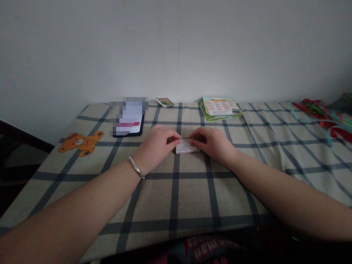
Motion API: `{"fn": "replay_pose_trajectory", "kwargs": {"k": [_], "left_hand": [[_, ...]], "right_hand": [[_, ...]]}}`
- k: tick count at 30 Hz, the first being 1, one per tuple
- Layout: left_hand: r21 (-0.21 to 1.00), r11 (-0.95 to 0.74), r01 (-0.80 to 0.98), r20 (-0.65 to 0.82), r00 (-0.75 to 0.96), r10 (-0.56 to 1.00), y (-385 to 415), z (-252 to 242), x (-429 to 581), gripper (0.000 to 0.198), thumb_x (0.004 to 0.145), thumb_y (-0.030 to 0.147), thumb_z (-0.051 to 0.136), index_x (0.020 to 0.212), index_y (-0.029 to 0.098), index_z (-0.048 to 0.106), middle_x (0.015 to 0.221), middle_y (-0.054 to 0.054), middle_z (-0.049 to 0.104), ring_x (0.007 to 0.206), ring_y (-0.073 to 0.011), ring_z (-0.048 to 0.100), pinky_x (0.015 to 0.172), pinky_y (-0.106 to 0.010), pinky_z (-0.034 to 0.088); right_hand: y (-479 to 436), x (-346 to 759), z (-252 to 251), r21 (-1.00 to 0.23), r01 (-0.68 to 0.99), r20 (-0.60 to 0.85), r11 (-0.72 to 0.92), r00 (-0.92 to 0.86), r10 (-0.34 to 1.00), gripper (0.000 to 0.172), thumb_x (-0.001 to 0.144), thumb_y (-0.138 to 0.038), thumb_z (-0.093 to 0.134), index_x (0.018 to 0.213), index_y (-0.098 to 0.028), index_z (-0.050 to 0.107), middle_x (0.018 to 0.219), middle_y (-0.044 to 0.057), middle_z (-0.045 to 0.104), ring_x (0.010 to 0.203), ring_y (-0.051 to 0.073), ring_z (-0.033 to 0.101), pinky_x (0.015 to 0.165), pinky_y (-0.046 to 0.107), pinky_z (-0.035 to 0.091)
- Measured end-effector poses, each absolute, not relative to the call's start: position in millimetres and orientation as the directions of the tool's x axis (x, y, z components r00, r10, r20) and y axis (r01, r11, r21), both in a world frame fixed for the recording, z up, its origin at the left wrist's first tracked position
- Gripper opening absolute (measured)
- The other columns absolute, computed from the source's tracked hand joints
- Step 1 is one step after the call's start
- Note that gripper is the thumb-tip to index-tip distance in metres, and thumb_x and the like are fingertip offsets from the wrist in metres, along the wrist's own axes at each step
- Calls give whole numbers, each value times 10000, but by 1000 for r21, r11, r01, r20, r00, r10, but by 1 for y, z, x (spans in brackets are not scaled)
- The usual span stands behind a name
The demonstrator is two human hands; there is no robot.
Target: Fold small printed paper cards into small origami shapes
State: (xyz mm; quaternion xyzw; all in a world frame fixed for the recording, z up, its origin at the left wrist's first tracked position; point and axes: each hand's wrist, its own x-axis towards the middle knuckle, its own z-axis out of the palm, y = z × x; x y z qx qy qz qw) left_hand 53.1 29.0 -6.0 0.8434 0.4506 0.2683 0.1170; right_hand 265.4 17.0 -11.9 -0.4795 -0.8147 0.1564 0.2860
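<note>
A small folded printed paper (186, 146) lies on the checked cloth (176, 190) in the middle of the table. My left hand (156, 145), with a silver bracelet at the wrist, pinches its left end with closed fingers. My right hand (213, 142) pinches its right end and upper edge, fingers curled over it. Both hands rest on the cloth and press the paper down between them. Part of the paper is hidden under the fingers.
A stack of green printed leaflets (220, 108) lies at the back, right of centre. A single small leaflet (164, 102) sits near the wall. A dark phone (128, 123) lies back left, beside a bear print (81, 142). Red and green ribbons (324, 115) lie far right.
</note>
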Motion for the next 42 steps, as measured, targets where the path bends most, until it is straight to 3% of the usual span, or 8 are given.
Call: {"fn": "replay_pose_trajectory", "kwargs": {"k": [5,11,30,36,42], "left_hand": [[359,-610,707,377,488,787,31,-8,53,79,806,240,668,850,198,719,879,-32,727,903,-227,585,855,-385,434],[281,-644,712,408,518,751,30,-11,53,84,826,254,660,856,190,706,876,-40,712,909,-226,572,869,-388,429],[248,-654,715,389,544,743,30,-12,51,101,847,233,634,905,200,710,952,-41,698,980,-236,533,911,-399,412],[196,-708,678,407,601,688,27,-9,55,99,876,189,572,866,179,670,905,-45,677,952,-232,534,883,-374,437],[98,-738,668,272,696,665,25,3,54,132,881,168,535,838,164,660,861,-54,673,885,-220,585,837,-361,462]], "right_hand": [[19,264,-11,-428,717,354,550,-427,832,97,822,-213,651,905,-175,685,782,19,654,681,124,556,621,240,397],[19,264,-11,-421,713,350,561,-442,826,77,832,-195,644,888,-167,687,778,18,635,693,123,548,630,238,392],[22,265,-13,-375,704,387,603,-472,792,108,858,-216,628,924,-175,703,884,59,617,798,160,575,747,286,463],[21,264,-11,-276,624,389,731,-623,679,183,885,-120,546,904,-197,711,909,45,669,881,176,575,806,292,437],[17,264,-5,-149,661,318,735,-672,669,210,889,-117,513,958,-182,700,911,54,686,866,186,591,784,292,424]]}}
